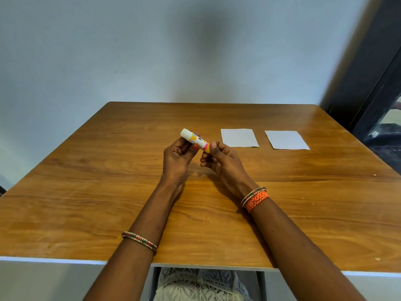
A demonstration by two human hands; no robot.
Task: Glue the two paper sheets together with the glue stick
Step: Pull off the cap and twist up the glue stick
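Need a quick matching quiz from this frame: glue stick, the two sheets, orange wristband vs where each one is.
Things:
1. glue stick
2. left sheet
3. right sheet
4. orange wristband

Places:
A. flat on the table, nearest its right edge
B. on the right wrist
C. held between the left hand and right hand
D. flat on the table, just right of the hands

Pairs: 1-C, 2-D, 3-A, 4-B

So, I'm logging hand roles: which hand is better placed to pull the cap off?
Left hand: it holds the glue stick near its white cap; the right hand pinches the base.
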